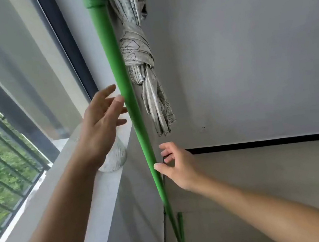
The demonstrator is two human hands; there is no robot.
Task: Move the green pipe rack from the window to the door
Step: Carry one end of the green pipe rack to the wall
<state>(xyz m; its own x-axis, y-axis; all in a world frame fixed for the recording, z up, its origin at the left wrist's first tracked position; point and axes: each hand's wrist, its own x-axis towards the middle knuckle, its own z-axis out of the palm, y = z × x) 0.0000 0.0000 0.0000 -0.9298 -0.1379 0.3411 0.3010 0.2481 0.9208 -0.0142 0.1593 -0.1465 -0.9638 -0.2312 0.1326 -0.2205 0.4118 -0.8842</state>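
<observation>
The green pipe rack (128, 96) stands in the corner beside the window. One upright post runs from an elbow joint at the top down to the floor, and a top bar leads off to the right. My left hand (100, 119) is open just left of the post at mid height, its fingertips at the pipe. Lower down on the right side, my right hand (176, 166) is open, the thumb touching the post and the fingers spread. Neither hand is closed around the pipe.
A knotted grey patterned curtain (142, 65) hangs right behind the post. A clear ribbed glass vase (116, 158) stands on the white window sill (66, 197) under my left forearm. The window (6, 102) with a dark railing is at left, a grey wall at right.
</observation>
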